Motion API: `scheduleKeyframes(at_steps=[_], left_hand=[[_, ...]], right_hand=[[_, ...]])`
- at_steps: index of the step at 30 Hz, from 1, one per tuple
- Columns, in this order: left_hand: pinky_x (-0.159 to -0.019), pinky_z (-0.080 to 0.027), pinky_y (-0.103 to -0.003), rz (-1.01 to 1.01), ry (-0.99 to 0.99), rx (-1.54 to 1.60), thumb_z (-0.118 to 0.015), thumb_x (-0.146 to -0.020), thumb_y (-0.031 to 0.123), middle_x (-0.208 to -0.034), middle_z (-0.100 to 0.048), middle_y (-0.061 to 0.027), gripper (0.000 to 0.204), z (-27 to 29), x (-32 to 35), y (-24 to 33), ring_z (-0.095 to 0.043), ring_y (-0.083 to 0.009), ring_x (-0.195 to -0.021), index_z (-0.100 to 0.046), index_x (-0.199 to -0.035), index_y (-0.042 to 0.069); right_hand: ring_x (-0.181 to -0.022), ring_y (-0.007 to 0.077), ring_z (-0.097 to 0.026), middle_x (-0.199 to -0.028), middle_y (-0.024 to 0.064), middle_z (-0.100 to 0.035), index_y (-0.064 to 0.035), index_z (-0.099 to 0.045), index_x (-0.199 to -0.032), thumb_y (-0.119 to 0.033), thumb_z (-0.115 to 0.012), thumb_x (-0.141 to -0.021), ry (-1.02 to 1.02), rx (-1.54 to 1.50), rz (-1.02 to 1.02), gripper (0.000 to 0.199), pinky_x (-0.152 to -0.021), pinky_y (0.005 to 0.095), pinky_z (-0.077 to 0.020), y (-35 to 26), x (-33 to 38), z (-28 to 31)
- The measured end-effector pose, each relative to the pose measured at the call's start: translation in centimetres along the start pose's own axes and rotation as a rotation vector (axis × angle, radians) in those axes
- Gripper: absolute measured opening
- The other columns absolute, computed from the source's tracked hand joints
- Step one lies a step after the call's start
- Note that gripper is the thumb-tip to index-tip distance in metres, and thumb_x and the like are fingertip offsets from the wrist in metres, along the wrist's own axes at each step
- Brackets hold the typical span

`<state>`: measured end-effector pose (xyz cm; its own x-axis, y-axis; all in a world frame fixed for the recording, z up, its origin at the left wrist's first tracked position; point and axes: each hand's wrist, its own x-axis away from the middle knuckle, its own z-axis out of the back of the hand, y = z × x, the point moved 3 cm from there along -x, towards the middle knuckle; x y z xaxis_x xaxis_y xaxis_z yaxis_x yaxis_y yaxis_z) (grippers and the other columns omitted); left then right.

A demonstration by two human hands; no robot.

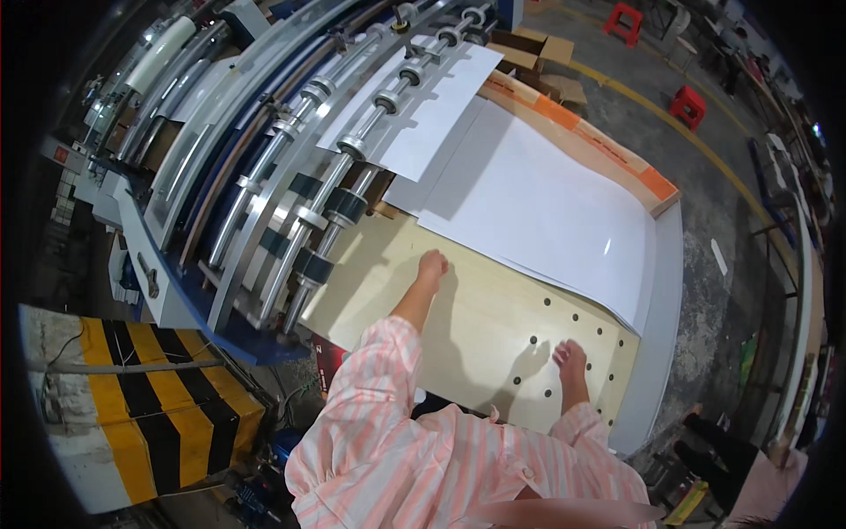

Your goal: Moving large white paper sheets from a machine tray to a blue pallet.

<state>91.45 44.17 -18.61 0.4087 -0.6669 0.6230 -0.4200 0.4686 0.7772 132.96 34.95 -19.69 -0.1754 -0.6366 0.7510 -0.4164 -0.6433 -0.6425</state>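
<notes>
My left hand is over the pale wooden board, just short of the near edge of a stack of white sheets. Its fingers are curled closed, with nothing visible in them. Farther right, my right hand hovers above the board among several dark round holes. Its fingers are slightly bent and apart, holding nothing I can see. Another white sheet comes out from under the machine's rollers and overlaps the stack's left side.
A long machine with metal shafts and wheels runs along the left. An orange-and-tan cardboard strip borders the stack's far side. A grey side panel stands at the right. A yellow-and-black striped box is at lower left, red stools beyond.
</notes>
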Motion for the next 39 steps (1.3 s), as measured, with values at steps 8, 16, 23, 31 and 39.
scheduleKeyframes(at_steps=[8,16,23,31,39], left_hand=[[-0.060,-0.043,-0.026,0.049,0.162,-0.002,-0.047,-0.070,0.001,-0.075,-0.050,-0.0045,0.012,-2.1,-8.5,1.3,-0.049,-0.0137,-0.068,-0.048,-0.080,0.007],[-0.066,-0.043,-0.030,-0.716,0.500,-0.668,-0.043,-0.074,0.006,-0.082,-0.057,-0.0127,0.018,7.3,-9.6,8.8,-0.054,-0.0241,-0.074,-0.053,-0.087,-0.001],[-0.074,-0.043,-0.041,-0.088,0.416,-1.492,-0.051,-0.072,0.033,-0.102,-0.054,-0.0111,0.036,6.9,-15.5,14.7,-0.054,-0.0249,-0.088,-0.055,-0.098,0.008],[-0.062,-0.046,-0.039,-0.664,-0.264,-2.061,-0.052,-0.067,0.014,-0.073,-0.058,-0.0187,0.017,0.8,-18.9,5.5,-0.057,-0.0285,-0.074,-0.061,-0.071,0.000],[-0.062,-0.045,-0.032,-0.531,-0.070,-0.396,-0.044,-0.074,0.007,-0.081,-0.053,-0.0113,0.026,8.6,-16.4,6.8,-0.053,-0.0188,-0.068,-0.048,-0.098,-0.001]], right_hand=[[-0.085,0.0250,-0.048,-0.086,0.0046,-0.042,-0.0102,-0.040,-0.093,-0.025,-0.052,-0.074,0.085,-0.394,-0.137,0.027,-0.067,0.0461,-0.0370,-8.5,-13.6,-8.2],[-0.074,0.0196,-0.052,-0.087,0.0065,-0.049,-0.0071,-0.045,-0.093,-0.015,-0.048,-0.074,0.224,-0.017,-0.082,0.021,-0.059,0.0319,-0.0436,-0.8,-5.2,-3.2],[-0.075,0.0191,-0.053,-0.086,0.0072,-0.053,-0.0041,-0.047,-0.102,-0.016,-0.048,-0.077,0.062,0.267,-0.204,0.028,-0.062,0.0320,-0.0450,2.1,1.6,-4.5],[-0.068,0.0152,-0.054,-0.078,0.0051,-0.054,-0.0032,-0.050,-0.098,-0.018,-0.051,-0.074,0.100,0.230,-0.152,0.028,-0.058,0.0262,-0.0430,1.8,1.8,-3.5],[-0.071,0.0173,-0.054,-0.080,0.0056,-0.054,-0.0040,-0.050,-0.096,-0.016,-0.047,-0.076,0.034,0.268,-0.185,0.024,-0.060,0.0286,-0.0439,2.2,1.9,-4.8]])
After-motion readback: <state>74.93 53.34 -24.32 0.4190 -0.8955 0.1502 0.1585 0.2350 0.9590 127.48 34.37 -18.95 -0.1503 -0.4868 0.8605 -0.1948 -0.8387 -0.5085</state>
